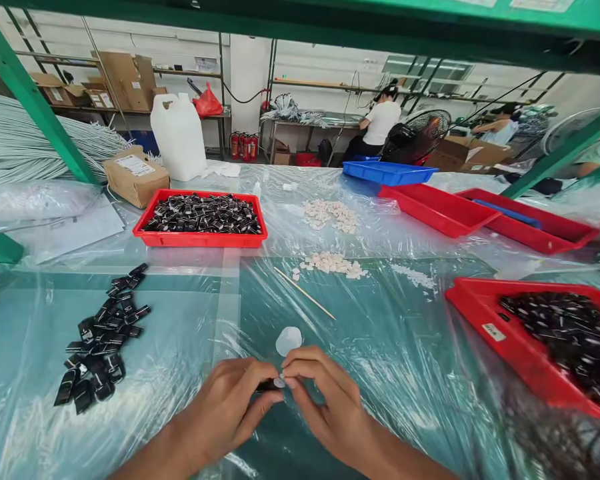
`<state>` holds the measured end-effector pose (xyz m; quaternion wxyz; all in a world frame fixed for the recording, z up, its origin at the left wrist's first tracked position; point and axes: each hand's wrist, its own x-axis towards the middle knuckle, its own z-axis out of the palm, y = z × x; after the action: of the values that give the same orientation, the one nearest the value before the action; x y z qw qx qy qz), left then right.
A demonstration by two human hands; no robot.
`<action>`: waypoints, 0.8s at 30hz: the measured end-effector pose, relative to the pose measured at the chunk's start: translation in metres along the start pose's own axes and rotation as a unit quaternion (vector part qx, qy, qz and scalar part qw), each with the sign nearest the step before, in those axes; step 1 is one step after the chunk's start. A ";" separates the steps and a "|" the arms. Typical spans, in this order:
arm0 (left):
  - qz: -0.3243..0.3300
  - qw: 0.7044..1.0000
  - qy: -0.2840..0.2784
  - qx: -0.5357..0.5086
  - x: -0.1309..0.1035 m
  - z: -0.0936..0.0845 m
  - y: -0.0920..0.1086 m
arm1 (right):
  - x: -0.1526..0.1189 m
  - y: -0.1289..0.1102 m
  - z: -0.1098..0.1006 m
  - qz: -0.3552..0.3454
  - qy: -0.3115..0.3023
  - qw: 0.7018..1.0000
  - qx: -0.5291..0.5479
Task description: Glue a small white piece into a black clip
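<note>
Between thumb and fingers, my left hand (235,400) pinches a small black plastic part (267,385) with a round pale end. My right hand (327,400) meets it there, fingertips pressed together at that end; whether a small piece is between them I cannot make out. Just beyond my fingers lies a round whitish disc (289,341). A thin wooden stick (305,293) rests farther off. Behind it are a small pile of cream-coloured pieces (333,265) and another such pile (330,216). Loose black parts (103,333) are heaped at the left.
A red tray (200,241) of black parts stands at the back left, another red tray (510,353) at the right. Clear plastic sheeting covers the table (190,407). Farther back are a white jug (179,137), a cardboard box (136,175), a blue tray (387,173) and seated people.
</note>
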<state>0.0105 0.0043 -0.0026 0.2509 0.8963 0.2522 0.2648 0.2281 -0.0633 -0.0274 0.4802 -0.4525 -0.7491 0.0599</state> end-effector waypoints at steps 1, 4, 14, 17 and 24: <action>0.003 1.000 0.000 -0.005 0.000 0.000 0.000 | 0.000 -0.001 -0.001 -0.001 0.001 1.000 -0.002; 0.017 1.000 0.008 0.000 0.001 0.002 -0.002 | 0.001 -0.005 -0.003 -0.007 0.008 1.000 -0.009; 0.027 0.999 0.008 -0.034 -0.002 0.015 -0.009 | 0.008 -0.013 -0.007 -0.030 0.011 0.999 -0.038; 0.021 0.998 0.015 -0.057 -0.004 0.019 -0.010 | 0.008 -0.012 -0.008 -0.044 0.006 0.999 -0.033; -0.020 0.989 0.039 -0.139 -0.009 0.023 0.001 | 0.001 -0.006 -0.011 -0.079 -0.016 0.997 -0.011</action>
<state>0.0182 -0.0087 -0.0220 0.3684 0.8366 0.2399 0.3267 0.2327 -0.0696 -0.0183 0.4661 -0.3966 -0.7906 0.0209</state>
